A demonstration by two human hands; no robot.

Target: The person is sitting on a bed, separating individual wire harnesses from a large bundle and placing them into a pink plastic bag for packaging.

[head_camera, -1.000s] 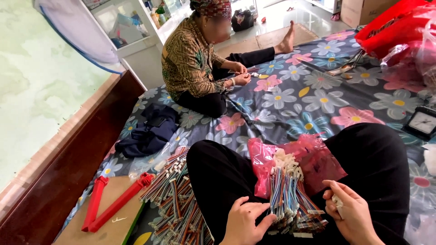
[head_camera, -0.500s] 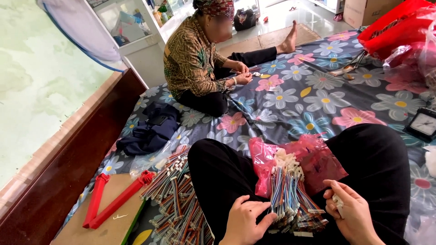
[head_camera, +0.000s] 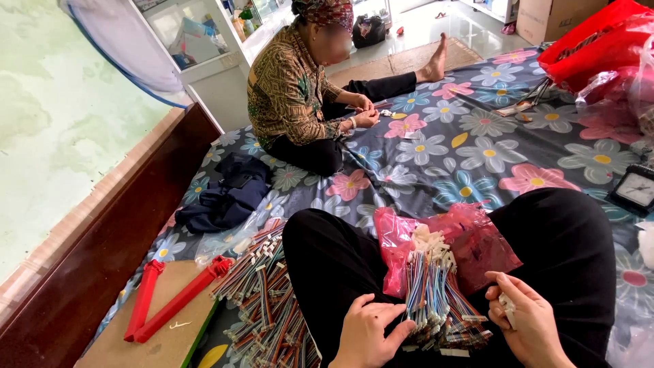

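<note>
Down at the bottom edge, both hands sit on the lap w/ black trousers. Left hand (head_camera: 366, 332) is open-ish, fingers curled loose, thumb and fingertips touching the near end of a bundle of multicolour wires (head_camera: 436, 300) but not really clamped on it. Right hand (head_camera: 528, 320) is pinched shut on a small white connector piece (head_camera: 507, 305), just right of the bundle. Hands are apart, bundle between them.

Bundle lies across the lap, white plugs at the far end, resting on a pink plastic bag (head_camera: 477, 238) that's spread between the knees.

To the left of the left knee there's a bigger heap of the same kind of wire looms (head_camera: 269, 307) on the bedding, and next to that a red two-armed hinged tool (head_camera: 170, 300) on a brown board (head_camera: 163, 341). Dark wooden bed rail (head_camera: 102, 272) runs along the left side.

Further out, a dark blue garment (head_camera: 225, 194) is crumpled on the flowered sheet (head_camera: 477, 150). A small clock w/ black frame (head_camera: 635, 187) sits at the right edge.

Far end: another person (head_camera: 300, 95) in a patterned brown shirt sits cross-legged, own hands close together on sth small, can't tell what. Red bag (head_camera: 586, 48) top right, and a white cabinet (head_camera: 197, 41) behind.
</note>
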